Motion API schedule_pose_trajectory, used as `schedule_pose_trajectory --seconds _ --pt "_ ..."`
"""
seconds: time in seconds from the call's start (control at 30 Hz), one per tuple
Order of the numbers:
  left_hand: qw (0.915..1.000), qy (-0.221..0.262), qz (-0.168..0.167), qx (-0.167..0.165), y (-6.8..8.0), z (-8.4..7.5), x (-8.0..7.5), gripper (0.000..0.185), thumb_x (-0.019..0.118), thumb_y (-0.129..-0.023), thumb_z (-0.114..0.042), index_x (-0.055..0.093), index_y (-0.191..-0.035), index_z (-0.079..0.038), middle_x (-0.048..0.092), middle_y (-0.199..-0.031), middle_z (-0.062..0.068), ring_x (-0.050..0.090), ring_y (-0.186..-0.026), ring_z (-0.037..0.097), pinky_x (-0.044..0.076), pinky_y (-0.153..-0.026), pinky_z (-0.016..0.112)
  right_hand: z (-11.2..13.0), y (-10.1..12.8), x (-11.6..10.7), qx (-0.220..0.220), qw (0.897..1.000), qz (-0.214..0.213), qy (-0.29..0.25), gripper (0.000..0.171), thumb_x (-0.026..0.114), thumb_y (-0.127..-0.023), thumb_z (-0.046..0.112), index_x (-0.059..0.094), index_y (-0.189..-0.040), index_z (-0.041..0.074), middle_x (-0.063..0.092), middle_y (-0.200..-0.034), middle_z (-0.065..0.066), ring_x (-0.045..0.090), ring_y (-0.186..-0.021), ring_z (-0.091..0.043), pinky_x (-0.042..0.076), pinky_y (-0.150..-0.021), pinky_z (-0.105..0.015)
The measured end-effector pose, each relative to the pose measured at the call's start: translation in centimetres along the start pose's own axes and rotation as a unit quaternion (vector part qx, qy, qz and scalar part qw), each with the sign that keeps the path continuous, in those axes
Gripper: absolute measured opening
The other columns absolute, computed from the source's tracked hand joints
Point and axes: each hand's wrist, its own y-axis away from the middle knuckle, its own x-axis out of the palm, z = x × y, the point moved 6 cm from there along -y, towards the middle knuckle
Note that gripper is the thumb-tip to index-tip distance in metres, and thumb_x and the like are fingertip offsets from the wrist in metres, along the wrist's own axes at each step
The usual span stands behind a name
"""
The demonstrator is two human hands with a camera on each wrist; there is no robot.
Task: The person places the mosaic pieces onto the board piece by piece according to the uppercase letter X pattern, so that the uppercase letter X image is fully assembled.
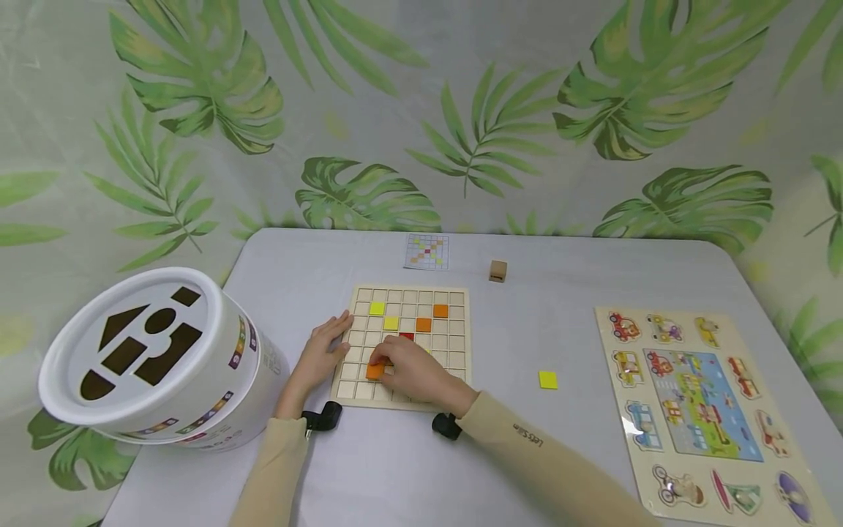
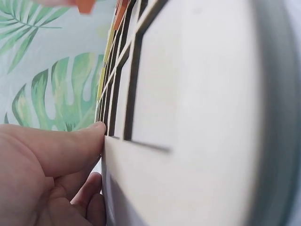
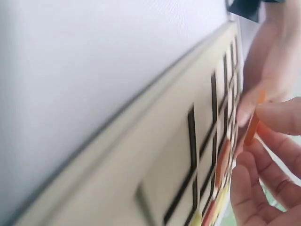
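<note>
A wooden grid board [image 1: 402,402] lies on the table, carrying yellow, orange and red square tiles on a few of its squares. My right hand [image 1: 418,372] is over the board's lower left part and pinches an orange square tile [image 1: 375,371] between thumb and fingers. In the right wrist view that orange tile [image 3: 253,123] is held tilted above the grid, and another orange tile lies beyond. My left hand [image 1: 320,353] rests against the board's left edge. Its thumb [image 2: 70,146] touches the rim in the left wrist view. My right hand covers some lower squares.
A patterned card [image 1: 426,252] and a small wooden block [image 1: 497,271] sit behind the board. A loose yellow tile [image 1: 548,380] lies to the right. Further right is a picture puzzle board [image 1: 619,439]. A white bucket with shaped holes [image 1: 217,351] stands at left.
</note>
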Motion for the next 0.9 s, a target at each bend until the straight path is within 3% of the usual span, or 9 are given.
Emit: schedule_pose_trajectory --seconds 0.2,0.47,0.77,0.9 --pt "1.0 0.001 0.0 0.004 0.0 -0.1 0.0 0.049 0.055 -0.086 0.0 0.04 -0.133 0.003 0.031 -0.141 0.015 0.02 -0.129 0.038 0.018 -0.101 0.055 1.0 -1.0 1.2 -0.001 0.998 -0.011 0.055 0.017 0.066 -0.075 0.005 0.067 -0.091 0.011 0.057 -0.086 0.005 0.047 -0.079 -0.011 0.041 -0.071 -0.018" --pt "1.0 -0.001 0.003 -0.009 -0.1 0.1 0.0 0.049 0.055 -0.087 -0.002 0.039 -0.133 0.002 0.031 -0.142 0.013 0.019 -0.13 0.036 0.018 -0.101 0.054 1.2 -1.3 1.5 0.012 0.998 -0.022 0.061 0.019 0.067 -0.073 0.003 0.066 -0.091 0.009 0.055 -0.084 0.004 0.045 -0.076 -0.011 0.041 -0.066 -0.017" --pt "1.0 0.002 -0.002 -0.002 -0.1 0.1 -0.1 0.049 0.055 -0.087 -0.002 0.04 -0.132 0.003 0.032 -0.141 0.014 0.02 -0.13 0.037 0.018 -0.101 0.055 0.9 -1.0 1.0 0.024 0.999 -0.015 0.037 0.018 0.065 -0.075 0.005 0.065 -0.093 0.009 0.054 -0.086 0.002 0.046 -0.079 -0.011 0.042 -0.071 -0.019" --pt "1.0 0.009 -0.002 0.002 -0.1 0.2 0.1 0.049 0.055 -0.087 -0.002 0.039 -0.133 0.003 0.031 -0.142 0.014 0.019 -0.13 0.037 0.017 -0.101 0.054 -1.0 0.8 -1.0 0.037 0.998 -0.026 -0.036 0.016 0.063 -0.078 0.005 0.064 -0.093 0.008 0.056 -0.089 0.002 0.049 -0.082 -0.013 0.043 -0.075 -0.022"
